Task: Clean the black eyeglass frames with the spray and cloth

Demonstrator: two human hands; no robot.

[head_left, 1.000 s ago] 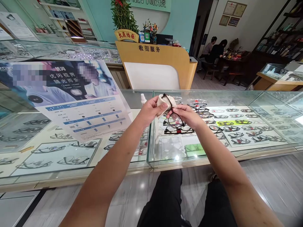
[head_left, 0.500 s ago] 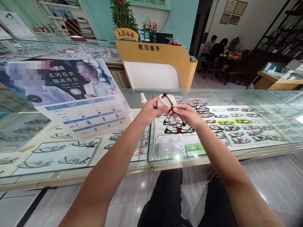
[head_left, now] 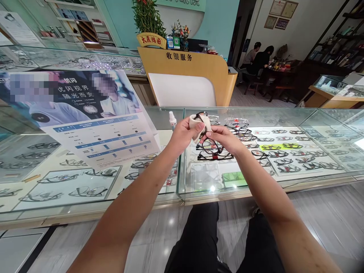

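Observation:
Above the glass counter I hold a pair of dark-rimmed eyeglasses [head_left: 212,146] between both hands. My left hand [head_left: 186,132] is closed on a cream cloth [head_left: 195,122], which is folded around the upper lens with the thumb pressing on it. With its fingertips my right hand [head_left: 223,137] pinches the middle of the frame near the bridge. The lower lens hangs free of the cloth. Just behind my left hand a small white spray bottle [head_left: 172,119] stands upright on the glass.
Under the glass top of the display case [head_left: 256,189] lie several rows of eyeglasses. A large printed leaflet stand [head_left: 108,132] stands on the counter at the left. Beyond is a wooden cashier desk [head_left: 187,68]; two people [head_left: 260,60] sit at a table far right.
The cloth is now folded over the upper lens, with my left thumb pressed onto it. The eyeglasses have tilted slightly; my right hand keeps its pinch.

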